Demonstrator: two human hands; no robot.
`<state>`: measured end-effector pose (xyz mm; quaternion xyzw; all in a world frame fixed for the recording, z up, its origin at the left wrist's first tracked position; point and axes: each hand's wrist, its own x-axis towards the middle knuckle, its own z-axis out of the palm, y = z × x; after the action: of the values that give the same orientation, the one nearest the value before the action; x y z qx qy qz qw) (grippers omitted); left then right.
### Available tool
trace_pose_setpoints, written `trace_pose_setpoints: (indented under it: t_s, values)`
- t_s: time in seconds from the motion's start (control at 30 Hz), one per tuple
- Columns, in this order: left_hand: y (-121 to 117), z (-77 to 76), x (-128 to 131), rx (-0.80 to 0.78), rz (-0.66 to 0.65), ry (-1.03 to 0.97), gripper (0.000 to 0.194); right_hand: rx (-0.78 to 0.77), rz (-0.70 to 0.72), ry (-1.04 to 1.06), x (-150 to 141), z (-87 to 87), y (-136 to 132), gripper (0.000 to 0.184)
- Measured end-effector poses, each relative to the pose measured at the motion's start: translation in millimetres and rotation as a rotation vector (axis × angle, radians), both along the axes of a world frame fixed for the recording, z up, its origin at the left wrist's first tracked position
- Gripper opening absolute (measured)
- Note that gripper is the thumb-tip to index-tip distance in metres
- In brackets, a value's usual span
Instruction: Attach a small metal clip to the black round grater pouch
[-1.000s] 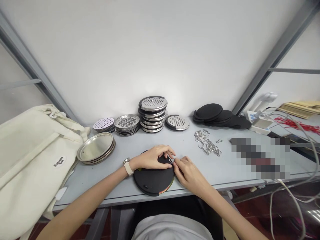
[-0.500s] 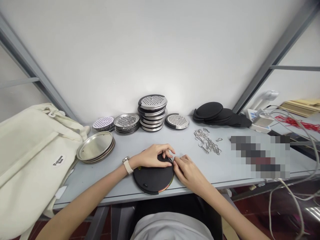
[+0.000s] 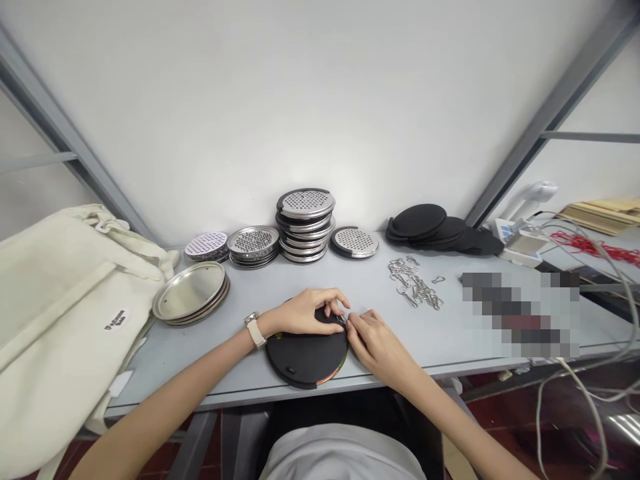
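Observation:
A round black disc [image 3: 313, 363] with a thin multicoloured rim lies flat at the table's front edge. My left hand [image 3: 307, 313], wearing a watch, is curled over its far side, the thumb pressing near the right rim and the other fingers bent inward. At that rim a small silver spring clip [image 3: 341, 319] shows between the two hands. My right hand [image 3: 373, 340] pinches the clip's right end, fingers closed; how it joins the disc is hidden by the fingers. Several loose clips [image 3: 417, 287] lie in a heap farther right.
Against the wall stand a tall stack of round graters [image 3: 306, 203], lower grater stacks [image 3: 253, 240] and a single grater [image 3: 356, 243]. Black discs [image 3: 420, 222] are piled right of them. Metal round plates [image 3: 193, 290] and a cream bag [image 3: 65, 300] occupy the left; cables [image 3: 593, 400] hang at right.
Both hands keep nearly the same place on the disc. The clip between the fingers shows at a slightly different angle.

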<state>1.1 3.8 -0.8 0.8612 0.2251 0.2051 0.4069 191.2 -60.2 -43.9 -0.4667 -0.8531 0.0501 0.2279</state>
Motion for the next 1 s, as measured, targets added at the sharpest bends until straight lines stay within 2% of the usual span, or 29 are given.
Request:
trace_pose_setpoints:
  t_s: [1.0]
  values:
    - [0.4,0.3,0.3,0.012,-0.016,0.005,0.036,0.027,-0.008,-0.030,0.6,-3.0,0.6,0.023]
